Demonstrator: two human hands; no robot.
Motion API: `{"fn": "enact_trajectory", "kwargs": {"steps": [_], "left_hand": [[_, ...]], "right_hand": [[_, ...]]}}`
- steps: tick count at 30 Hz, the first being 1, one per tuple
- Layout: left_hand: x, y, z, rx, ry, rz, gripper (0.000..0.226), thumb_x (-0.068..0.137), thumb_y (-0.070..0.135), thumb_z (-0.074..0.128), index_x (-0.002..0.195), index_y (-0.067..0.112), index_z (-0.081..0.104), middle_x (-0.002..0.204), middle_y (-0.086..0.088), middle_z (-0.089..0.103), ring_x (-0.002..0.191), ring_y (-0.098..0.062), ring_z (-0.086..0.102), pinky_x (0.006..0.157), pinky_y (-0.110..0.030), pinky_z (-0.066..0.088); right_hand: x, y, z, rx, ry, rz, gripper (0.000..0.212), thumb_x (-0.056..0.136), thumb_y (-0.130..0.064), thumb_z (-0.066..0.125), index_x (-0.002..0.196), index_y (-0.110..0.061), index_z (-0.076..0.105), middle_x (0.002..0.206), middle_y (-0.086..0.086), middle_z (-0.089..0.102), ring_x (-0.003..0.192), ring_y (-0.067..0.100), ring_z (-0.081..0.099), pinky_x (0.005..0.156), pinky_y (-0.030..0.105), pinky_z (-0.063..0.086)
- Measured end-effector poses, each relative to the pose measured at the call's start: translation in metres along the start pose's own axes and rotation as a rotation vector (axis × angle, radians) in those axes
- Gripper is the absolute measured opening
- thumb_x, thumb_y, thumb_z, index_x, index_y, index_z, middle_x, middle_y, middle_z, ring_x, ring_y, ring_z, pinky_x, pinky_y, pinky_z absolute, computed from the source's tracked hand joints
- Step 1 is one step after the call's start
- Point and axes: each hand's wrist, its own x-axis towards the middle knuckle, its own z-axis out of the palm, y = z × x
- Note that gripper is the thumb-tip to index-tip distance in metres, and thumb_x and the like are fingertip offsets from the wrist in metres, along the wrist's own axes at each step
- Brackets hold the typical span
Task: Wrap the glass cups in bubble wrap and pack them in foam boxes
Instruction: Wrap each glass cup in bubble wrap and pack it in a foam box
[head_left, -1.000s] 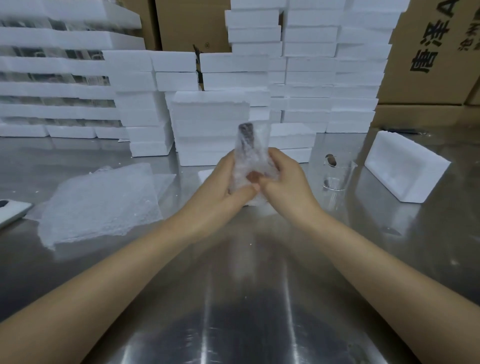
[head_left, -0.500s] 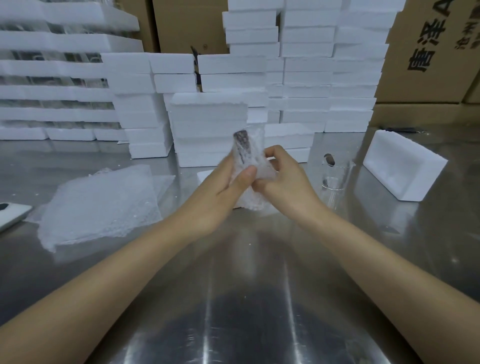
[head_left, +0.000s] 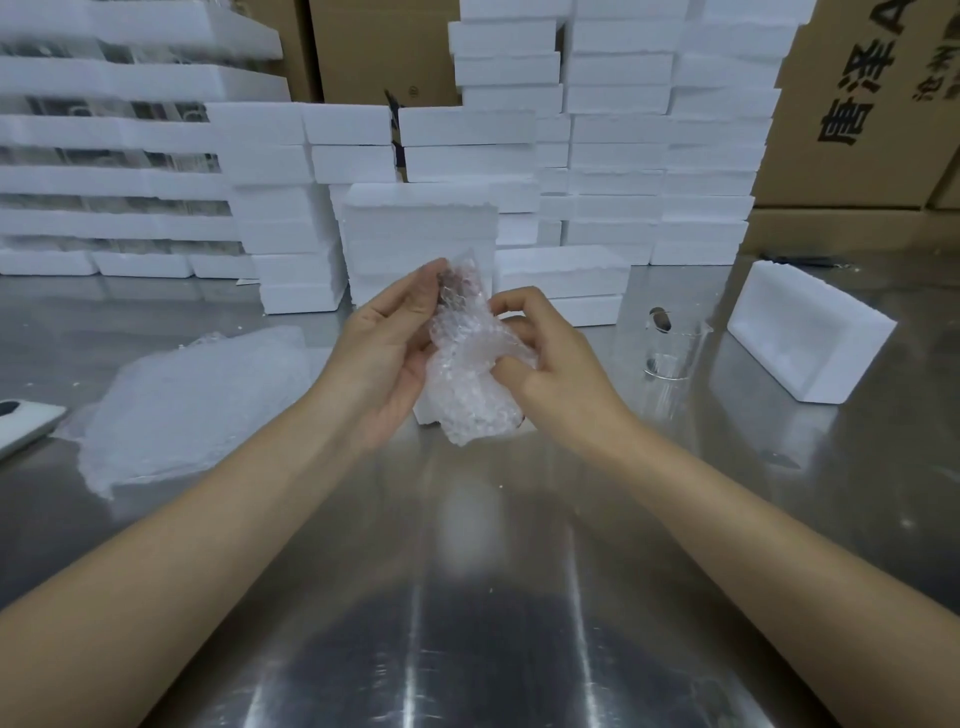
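Cup (head_left: 459, 289) inside bubble wrap (head_left: 470, 387), fingers (head_left: 511, 300) around it.

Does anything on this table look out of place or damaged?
Only mildly: one foam box stands alone on its side at the right, angled unlike the neat stacks. Nothing looks spilled or broken.
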Motion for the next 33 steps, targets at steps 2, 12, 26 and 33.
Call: {"fn": "enact_trajectory", "kwargs": {"steps": [2, 12, 26, 33], "left_hand": [[-0.001, 0.000, 0.002, -0.025, 0.027, -0.057, 0.051, 0.077, 0.030, 0.063, 0.119, 0.002, 0.059, 0.122, -0.020, 0.061, 0.119, -0.034, 0.057, 0.102, -0.048, 0.046], [-0.006, -0.006, 0.005, 0.123, 0.052, -0.075, 0.012, 0.092, 0.008, 0.059, 0.104, 0.009, 0.058, 0.088, -0.007, 0.070, 0.086, -0.022, 0.065, 0.085, -0.034, 0.055], [-0.015, -0.019, 0.008, 0.737, -0.151, 0.265, 0.024, 0.099, 0.032, 0.047, 0.081, 0.017, 0.046, 0.069, 0.012, 0.052, 0.065, -0.006, 0.047, 0.065, -0.020, 0.040], [-0.014, -0.016, 0.002, 1.297, -0.199, 0.451, 0.024, 0.100, 0.032, 0.040, 0.086, 0.016, 0.030, 0.059, 0.006, 0.038, 0.049, -0.002, 0.042, 0.048, -0.018, 0.031]], "right_hand": [[0.001, 0.001, 0.001, 0.000, 0.017, -0.001, 0.042, 0.082, 0.005, 0.045, 0.104, -0.030, 0.051, 0.095, 0.002, 0.067, 0.062, 0.008, 0.061, 0.046, 0.016, 0.044], [0.004, 0.002, -0.003, -0.007, 0.140, 0.001, 0.037, 0.077, 0.008, 0.046, 0.075, -0.028, 0.056, 0.067, -0.011, 0.057, 0.054, 0.000, 0.049, 0.041, 0.009, 0.038], [0.001, 0.008, 0.001, -0.334, 0.233, -0.107, 0.040, 0.075, 0.007, 0.042, 0.068, -0.031, 0.033, 0.060, -0.012, 0.038, 0.057, -0.002, 0.043, 0.052, 0.011, 0.031], [0.001, 0.009, 0.002, -0.306, 0.199, -0.032, 0.012, 0.083, -0.006, 0.050, 0.088, -0.015, 0.056, 0.075, -0.009, 0.056, 0.071, 0.011, 0.056, 0.059, 0.028, 0.050]]}}
